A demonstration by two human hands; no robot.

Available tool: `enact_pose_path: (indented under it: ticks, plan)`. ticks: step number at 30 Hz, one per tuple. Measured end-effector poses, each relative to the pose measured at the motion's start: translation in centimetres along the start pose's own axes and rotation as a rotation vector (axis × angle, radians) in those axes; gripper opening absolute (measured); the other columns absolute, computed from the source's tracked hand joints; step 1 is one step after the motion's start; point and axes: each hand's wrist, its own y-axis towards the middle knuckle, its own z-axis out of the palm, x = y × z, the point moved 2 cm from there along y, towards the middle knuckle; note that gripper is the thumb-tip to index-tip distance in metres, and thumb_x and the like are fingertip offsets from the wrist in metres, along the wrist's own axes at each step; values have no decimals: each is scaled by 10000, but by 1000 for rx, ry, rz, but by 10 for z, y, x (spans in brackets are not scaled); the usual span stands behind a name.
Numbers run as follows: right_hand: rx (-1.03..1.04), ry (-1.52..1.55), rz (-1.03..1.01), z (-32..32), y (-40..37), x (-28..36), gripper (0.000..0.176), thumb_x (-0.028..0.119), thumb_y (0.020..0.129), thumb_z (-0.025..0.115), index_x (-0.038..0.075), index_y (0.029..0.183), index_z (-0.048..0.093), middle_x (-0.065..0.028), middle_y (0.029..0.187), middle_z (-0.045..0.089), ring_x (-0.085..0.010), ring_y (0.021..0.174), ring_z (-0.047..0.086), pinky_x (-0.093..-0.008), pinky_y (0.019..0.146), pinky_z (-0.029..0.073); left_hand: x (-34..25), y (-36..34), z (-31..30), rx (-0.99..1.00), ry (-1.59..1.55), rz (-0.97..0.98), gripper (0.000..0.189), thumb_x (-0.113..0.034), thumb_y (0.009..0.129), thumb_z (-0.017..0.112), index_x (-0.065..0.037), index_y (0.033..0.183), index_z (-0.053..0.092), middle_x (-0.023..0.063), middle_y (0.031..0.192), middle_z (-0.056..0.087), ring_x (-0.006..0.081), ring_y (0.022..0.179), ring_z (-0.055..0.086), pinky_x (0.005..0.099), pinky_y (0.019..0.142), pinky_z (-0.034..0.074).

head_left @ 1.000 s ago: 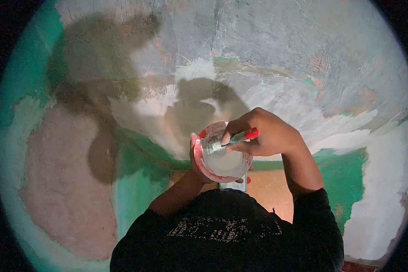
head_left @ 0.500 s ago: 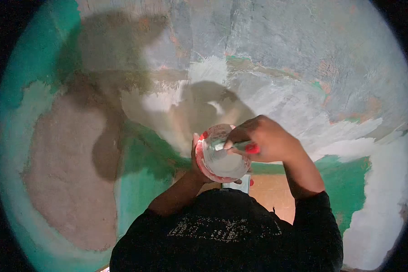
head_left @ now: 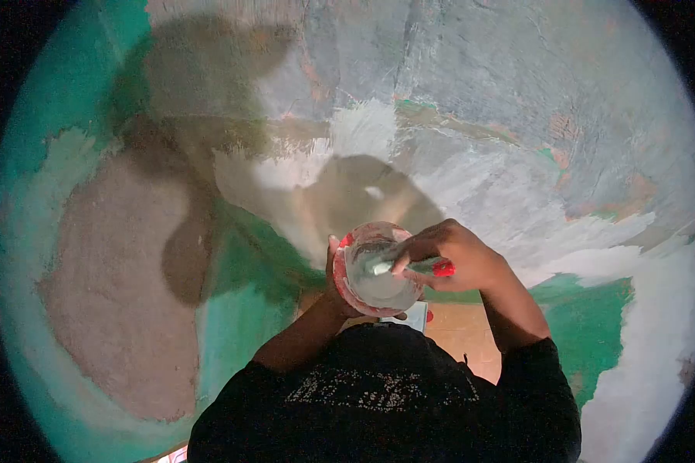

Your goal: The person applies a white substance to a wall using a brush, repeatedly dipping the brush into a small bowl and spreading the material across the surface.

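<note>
We're at the bowl step, by our read — working the brush [head_left: 421, 268] in the pale, wet-looking mix [head_left: 374, 292]. Left hand [head_left: 335, 270] is wrapped round the near-left side of the bowl [head_left: 341, 284], thumb or fingertip up by the rim; the grip underneath is mostly hidden. Right hand [head_left: 459, 255] is closed on the brush, its red end [head_left: 443, 267] pointing right, whitish tip down inside the bowl. Can't tell how deep the tip sits. Bowl is held up in front of the patchy grey, white and green wall [head_left: 517, 177], red smears round its rim. We judge that moving the brush calls for a steady left hold, level bowl and light wrist — mix could slop otherwise.
</note>
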Motion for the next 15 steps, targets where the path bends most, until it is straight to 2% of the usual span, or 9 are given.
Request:
enact_pose_path:
  ticks: [4,6,7,9,11,14,15]
  plan:
    - [-1,-241,34,32,-3,-14,275,84,719,713,107,991,682,-92,983,710,-298,864,688,-393,774,549,-5,4,-3,149,87,-110,1093,-924,714,350,-161,1495,293,229,1498,322,514,1293,396,761,920,377]
    - [-84,-167,-159,41,1,-3,264,142,729,702,74,983,675,-133,914,683,-345,848,670,-420,792,542,-10,0,-11,70,46,-58,1097,-921,717,352,-147,1493,295,233,1495,329,506,1296,399,743,933,386]
    - [-126,-129,-256,43,0,2,271,171,734,697,57,979,672,-154,880,670,-368,840,661,-433,801,538,-13,-5,-15,-48,-17,22,1107,-922,715,356,-136,1492,295,234,1495,331,499,1298,402,733,941,389]
    - [-19,-47,-189,44,-5,1,247,177,765,686,55,979,674,-138,871,674,-354,843,662,-422,826,536,-12,-8,-16,-169,-78,82,1126,-923,709,365,-114,1489,296,233,1490,340,482,1298,412,708,958,396]
    - [86,37,-134,33,-6,4,223,186,799,683,51,975,676,-123,848,678,-341,830,667,-406,818,539,-3,-6,-8,-169,-59,43,1142,-924,703,376,-96,1485,299,230,1481,354,466,1292,427,684,971,404]
    - [50,125,-85,17,-13,-5,170,170,832,701,66,967,698,-107,842,697,-311,807,677,-366,782,538,2,-2,-4,-152,-3,-4,1148,-922,698,394,-88,1481,304,227,1467,370,461,1276,444,675,969,411]
    - [-34,223,-87,11,-15,-8,158,160,832,710,73,963,704,-109,848,701,-307,799,678,-358,765,534,3,-1,-3,-158,-3,-8,1148,-921,695,400,-90,1481,304,226,1463,373,463,1270,447,678,964,411]
